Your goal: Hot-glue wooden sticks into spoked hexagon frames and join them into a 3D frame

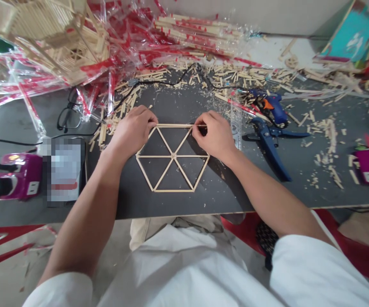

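Table (229, 198), near edge: stick hexagon (173, 156) with six spokes lies flat a little in from it, roughly mid-length, one side parallel to that edge. Thin stick (174, 125) along the hexagon's far side, long axis running left-right, parallel to the near edge; appears to run past the far right corner into the right hand. Left hand (135, 127): thumb and fingertips pinching the stick's left end, at far left corner. Right hand (214, 135): thumb and finger pinching it by the far right corner. Neither hand nearer, both on it. Farther, right: blue cutter (269, 145), then glue gun (277, 110). Toward far edge: scattered offcuts (235, 76), wrapped stick bundles (197, 36).
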A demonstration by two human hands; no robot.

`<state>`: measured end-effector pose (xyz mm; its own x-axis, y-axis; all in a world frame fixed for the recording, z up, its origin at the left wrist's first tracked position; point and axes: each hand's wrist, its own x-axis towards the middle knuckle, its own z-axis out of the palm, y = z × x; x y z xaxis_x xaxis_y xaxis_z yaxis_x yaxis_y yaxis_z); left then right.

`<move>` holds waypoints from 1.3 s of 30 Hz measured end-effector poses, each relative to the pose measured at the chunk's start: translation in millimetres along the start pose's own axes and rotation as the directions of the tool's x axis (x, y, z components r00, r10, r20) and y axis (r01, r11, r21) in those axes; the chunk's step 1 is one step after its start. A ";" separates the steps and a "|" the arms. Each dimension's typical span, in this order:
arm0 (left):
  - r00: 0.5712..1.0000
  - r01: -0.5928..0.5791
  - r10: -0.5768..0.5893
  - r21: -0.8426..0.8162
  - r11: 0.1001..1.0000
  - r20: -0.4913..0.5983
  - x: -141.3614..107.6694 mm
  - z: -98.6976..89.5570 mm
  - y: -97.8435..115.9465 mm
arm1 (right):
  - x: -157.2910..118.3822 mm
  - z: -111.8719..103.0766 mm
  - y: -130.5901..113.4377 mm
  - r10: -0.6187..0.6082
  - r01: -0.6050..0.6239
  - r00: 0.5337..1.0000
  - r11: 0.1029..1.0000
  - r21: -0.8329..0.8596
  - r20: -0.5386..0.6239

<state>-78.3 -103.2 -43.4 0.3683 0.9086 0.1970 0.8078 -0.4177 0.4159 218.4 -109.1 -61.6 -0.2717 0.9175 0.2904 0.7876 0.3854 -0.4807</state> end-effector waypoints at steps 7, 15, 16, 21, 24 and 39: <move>1.000 -0.001 0.001 0.008 1.000 0.010 0.1 -1.5 1.3 | -1.0 1.3 0.8 -0.013 0.013 1.000 1.000 -0.002 -0.017; 1.000 0.020 -0.020 0.001 1.000 0.020 1.5 -3.1 4.7 | -2.6 1.7 -1.3 0.002 -0.002 1.000 1.000 -0.006 -0.014; 0.999 0.025 -0.025 -0.001 1.000 0.022 1.6 -3.3 5.1 | -2.8 2.0 -1.2 -0.001 0.000 1.000 1.000 -0.005 -0.016; 1.000 0.012 -0.011 -0.018 1.000 0.022 1.9 -4.2 5.0 | -2.8 2.1 -0.5 -0.006 0.007 1.000 1.000 0.017 -0.025; 1.000 0.007 -0.006 -0.029 1.000 0.022 2.1 -4.0 4.2 | -2.7 1.2 -0.2 0.003 -0.002 1.000 0.999 0.042 -0.022; 0.999 0.041 -0.039 -0.056 0.998 0.027 3.0 -5.1 5.9 | -2.7 -0.2 1.7 0.016 -0.014 1.000 0.997 0.080 -0.019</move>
<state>-74.9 -103.0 -35.8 0.3485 0.9241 0.1566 0.7953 -0.3800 0.4724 220.6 -111.0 -63.0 -0.2489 0.9215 0.2981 0.7450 0.3788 -0.5491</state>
